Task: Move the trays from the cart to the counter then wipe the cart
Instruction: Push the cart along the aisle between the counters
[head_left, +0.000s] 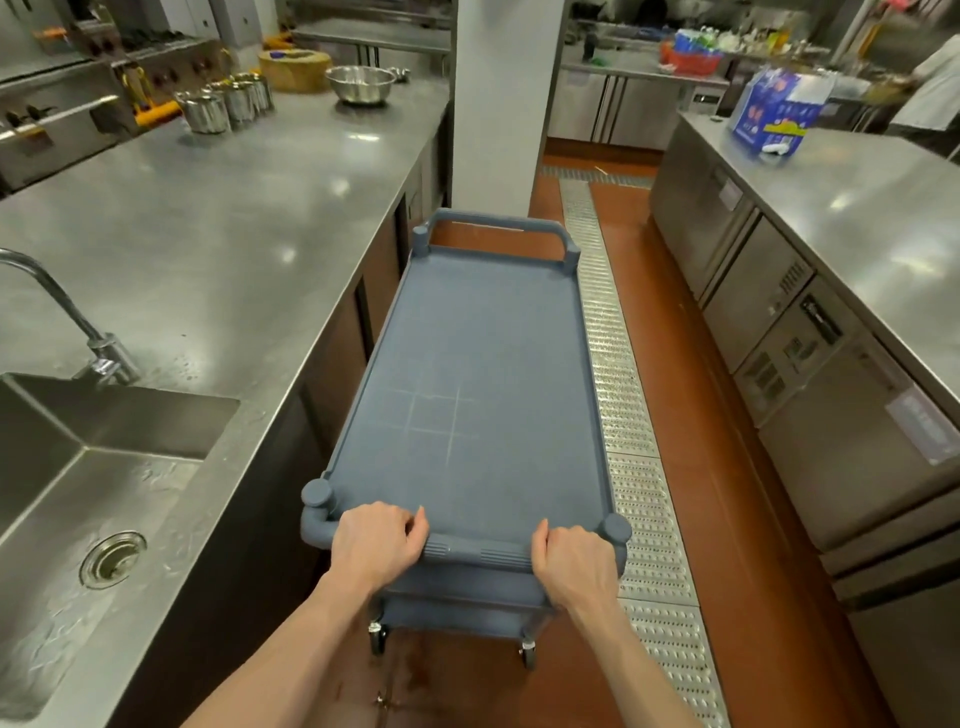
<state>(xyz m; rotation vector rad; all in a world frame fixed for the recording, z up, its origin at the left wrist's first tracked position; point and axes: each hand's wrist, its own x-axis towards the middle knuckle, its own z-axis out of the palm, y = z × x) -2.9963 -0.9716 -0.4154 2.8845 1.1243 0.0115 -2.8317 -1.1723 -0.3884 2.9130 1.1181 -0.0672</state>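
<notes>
A grey-blue plastic cart (478, 364) stands in the aisle straight ahead, its top shelf bare apart from faint scratch lines. No tray shows on it. My left hand (376, 543) grips the near handle bar at its left end. My right hand (574, 564) grips the same bar at its right end. The steel counter (218, 223) runs along the cart's left side. The cart's lower shelf is mostly hidden under the top one.
A sink (78, 467) with a tap (62, 306) sits at the near left. Metal pots (228, 104), a bowl (359, 83) and a wooden block (295, 68) stand at the counter's far end. A white pillar (498, 104) rises beyond the cart. A floor drain grate (623, 415) and steel cabinets (779, 312) line the right, with a blue box (779, 114) and a person at the far right.
</notes>
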